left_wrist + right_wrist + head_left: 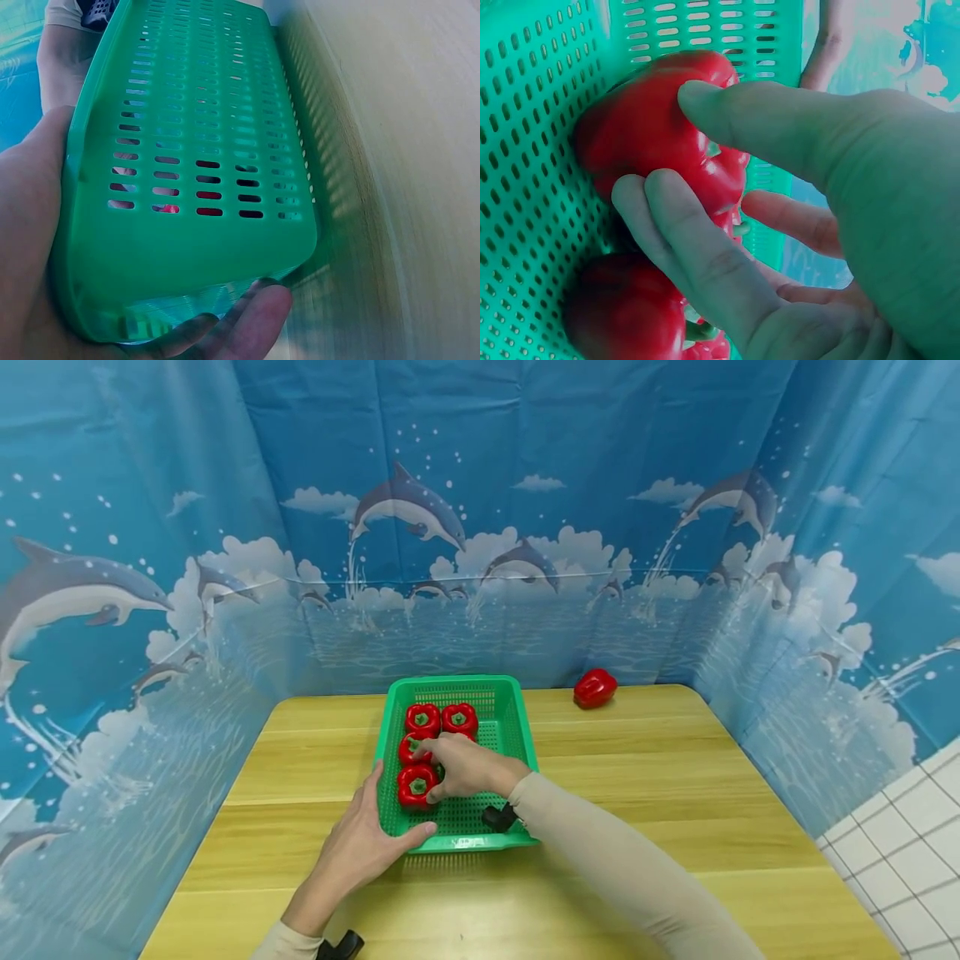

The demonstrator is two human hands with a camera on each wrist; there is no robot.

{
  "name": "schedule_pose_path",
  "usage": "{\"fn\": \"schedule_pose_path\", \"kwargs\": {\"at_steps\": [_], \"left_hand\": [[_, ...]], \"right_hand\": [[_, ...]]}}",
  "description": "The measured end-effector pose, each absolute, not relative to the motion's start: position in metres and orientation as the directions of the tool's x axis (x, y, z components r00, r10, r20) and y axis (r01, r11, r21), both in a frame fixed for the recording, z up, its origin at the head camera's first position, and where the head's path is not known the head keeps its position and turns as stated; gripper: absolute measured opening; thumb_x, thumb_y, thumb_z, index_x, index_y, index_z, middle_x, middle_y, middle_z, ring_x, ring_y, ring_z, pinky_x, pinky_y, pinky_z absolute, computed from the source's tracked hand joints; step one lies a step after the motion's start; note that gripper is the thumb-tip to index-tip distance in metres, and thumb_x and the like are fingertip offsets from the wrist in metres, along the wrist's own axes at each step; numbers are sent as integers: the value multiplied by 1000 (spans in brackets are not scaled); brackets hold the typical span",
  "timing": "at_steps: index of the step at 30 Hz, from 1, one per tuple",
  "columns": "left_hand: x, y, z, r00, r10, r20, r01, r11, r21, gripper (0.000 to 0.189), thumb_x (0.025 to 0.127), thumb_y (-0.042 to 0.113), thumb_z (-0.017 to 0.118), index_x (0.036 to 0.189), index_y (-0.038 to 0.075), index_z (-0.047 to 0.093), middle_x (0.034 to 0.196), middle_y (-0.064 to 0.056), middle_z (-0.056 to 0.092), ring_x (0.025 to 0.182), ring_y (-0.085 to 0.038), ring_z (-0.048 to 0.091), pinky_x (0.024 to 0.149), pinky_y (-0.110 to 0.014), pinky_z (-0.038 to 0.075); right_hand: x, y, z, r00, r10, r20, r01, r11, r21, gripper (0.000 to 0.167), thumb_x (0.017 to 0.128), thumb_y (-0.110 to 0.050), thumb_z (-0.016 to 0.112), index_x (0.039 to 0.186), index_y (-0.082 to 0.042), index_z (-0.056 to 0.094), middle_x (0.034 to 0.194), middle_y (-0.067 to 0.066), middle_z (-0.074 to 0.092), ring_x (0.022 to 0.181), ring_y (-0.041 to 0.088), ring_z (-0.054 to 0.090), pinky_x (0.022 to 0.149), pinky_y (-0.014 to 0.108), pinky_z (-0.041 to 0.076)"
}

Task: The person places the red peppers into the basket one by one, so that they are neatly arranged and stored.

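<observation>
A green plastic basket (459,843) with slotted walls stands on the table, holding several red bell peppers, mostly along its left side. My left hand (362,837) grips its near left corner; the thumb lies over the rim and the fingers are on the outer wall (187,259). Inside the basket, my right hand (474,768) holds the nearest bell pepper (415,783) between thumb and fingers, as the right wrist view shows too. Behind it another bell pepper (407,750) is partly hidden by the fingers. Two more peppers (422,718) sit at the basket's far end.
One red bell pepper (596,688) lies by itself near the table's back edge, right of the basket. The wooden table (637,768) is bordered by a blue dolphin-print curtain (480,635) at the back and sides. White tiles (900,843) show at the lower right.
</observation>
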State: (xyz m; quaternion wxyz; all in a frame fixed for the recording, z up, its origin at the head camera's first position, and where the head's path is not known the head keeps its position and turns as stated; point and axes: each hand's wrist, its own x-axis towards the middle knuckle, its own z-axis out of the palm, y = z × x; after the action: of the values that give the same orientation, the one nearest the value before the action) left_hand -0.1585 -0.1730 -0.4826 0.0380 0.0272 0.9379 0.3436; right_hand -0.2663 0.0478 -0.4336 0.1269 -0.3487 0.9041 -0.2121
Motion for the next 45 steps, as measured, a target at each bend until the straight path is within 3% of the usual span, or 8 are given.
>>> {"fn": "schedule_pose_path", "kwargs": {"at_steps": [8, 13, 24, 33, 39, 45], "left_hand": [[-158, -172, -483, -995, 71, -68, 9, 755, 656, 138, 94, 83, 82, 190, 20, 5, 191, -31, 25, 152, -64, 59, 111, -81, 57], [-156, -172, -485, -996, 62, -65, 4, 757, 654, 138, 93, 81, 83, 190, 20, 6, 191, -30, 28, 150, -61, 63, 107, -77, 61], [-153, -171, -486, -997, 57, -57, 5, 754, 657, 137, 93, 84, 82, 190, 19, 8, 191, -28, 29, 152, -60, 62, 109, -77, 60], [-151, -168, -485, -997, 51, -51, 5, 752, 659, 136, 94, 81, 83, 190, 21, 8, 192, -26, 29, 153, -60, 61, 107, -78, 61], [-152, -167, -485, -998, 48, -47, 5, 755, 655, 137, 93, 82, 82, 190, 20, 9, 191, -27, 30, 155, -60, 59, 107, -77, 61], [-152, -165, -486, -998, 39, -53, -5, 757, 654, 138, 93, 83, 83, 190, 20, 8, 191, -26, 30, 156, -60, 58, 110, -78, 59]], "right_hand": [[-266, 51, -434, -726, -682, -86, -586, 680, -441, 67, 98, -27, 98, 157, -10, 71, 141, 9, 80, 132, 29, 74, 105, 39, 66], [-265, 49, -437, -727, -680, -92, -582, 683, -442, 64, 98, -27, 98, 154, -9, 72, 139, 8, 80, 128, 26, 73, 101, 36, 65], [-262, 41, -438, -729, -675, -114, -583, 699, -414, 66, 99, -28, 97, 156, -11, 69, 150, 6, 76, 135, 25, 72, 111, 38, 65], [-260, 52, -432, -733, -675, -83, -585, 688, -430, 66, 100, -27, 97, 158, -12, 68, 145, 9, 76, 131, 25, 71, 103, 35, 65], [-261, 62, -426, -736, -674, -57, -579, 671, -464, 65, 100, -25, 96, 157, -9, 70, 143, 15, 77, 134, 32, 69, 106, 43, 64], [-265, 74, -417, -729, -685, -25, -578, 634, -514, 61, 100, -21, 96, 153, -3, 71, 138, 20, 77, 128, 37, 69, 101, 48, 63]]}}
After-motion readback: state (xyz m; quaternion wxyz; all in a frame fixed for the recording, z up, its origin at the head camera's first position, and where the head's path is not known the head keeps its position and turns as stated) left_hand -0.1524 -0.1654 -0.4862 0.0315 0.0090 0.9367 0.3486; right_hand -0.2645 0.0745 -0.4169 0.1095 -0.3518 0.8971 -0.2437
